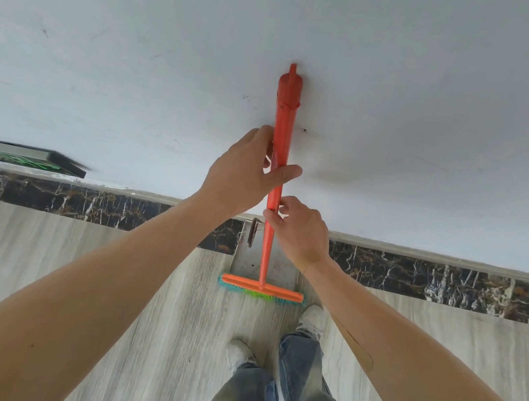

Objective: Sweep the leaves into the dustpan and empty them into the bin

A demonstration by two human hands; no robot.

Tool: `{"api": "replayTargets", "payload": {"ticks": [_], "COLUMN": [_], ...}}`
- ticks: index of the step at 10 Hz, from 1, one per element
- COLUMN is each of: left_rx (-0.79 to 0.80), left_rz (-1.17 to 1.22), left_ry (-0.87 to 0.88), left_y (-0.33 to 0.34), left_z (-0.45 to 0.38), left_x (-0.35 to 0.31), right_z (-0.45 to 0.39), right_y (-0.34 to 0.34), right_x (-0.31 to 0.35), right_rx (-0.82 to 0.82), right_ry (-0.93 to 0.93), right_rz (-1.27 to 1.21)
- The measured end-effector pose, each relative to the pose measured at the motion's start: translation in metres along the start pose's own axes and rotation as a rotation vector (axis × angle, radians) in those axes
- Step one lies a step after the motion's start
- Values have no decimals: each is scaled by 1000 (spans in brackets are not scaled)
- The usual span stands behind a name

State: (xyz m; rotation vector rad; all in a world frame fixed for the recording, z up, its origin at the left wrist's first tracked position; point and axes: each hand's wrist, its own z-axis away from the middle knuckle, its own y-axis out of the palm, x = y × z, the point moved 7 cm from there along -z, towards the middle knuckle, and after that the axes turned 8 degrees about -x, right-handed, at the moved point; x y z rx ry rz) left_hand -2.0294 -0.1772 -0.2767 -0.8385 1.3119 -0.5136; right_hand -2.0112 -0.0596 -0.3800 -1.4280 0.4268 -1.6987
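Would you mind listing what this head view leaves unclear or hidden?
- Dustpan: mostly behind the broom and right hand; its contents are unreadable.
- Leaves and bin: none visible in frame.
- Dark sign on the wall: motion-blurred, green lettering illegible.
- Left hand: fingers hidden behind the handle.

Dustpan (248, 260) mostly hidden behind broom (280, 154); sign (20, 156) blurred.

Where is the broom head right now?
In the head view, the broom head sits on the floor at centre, by the dark marble skirting, just ahead of the person's shoes.
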Motion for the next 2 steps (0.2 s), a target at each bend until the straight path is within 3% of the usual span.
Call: {"api": "replayTargets", "payload": {"ticks": [2], "left_rx": [-126], "left_rz": [25], "left_ry": [-46], "left_y": [-32], "left_z": [38], "left_x": [7], "right_z": [16], "right_y": [-52], "right_x": [14], "right_rx": [-193], "right_ry": [-91], "right_rz": [94]}}
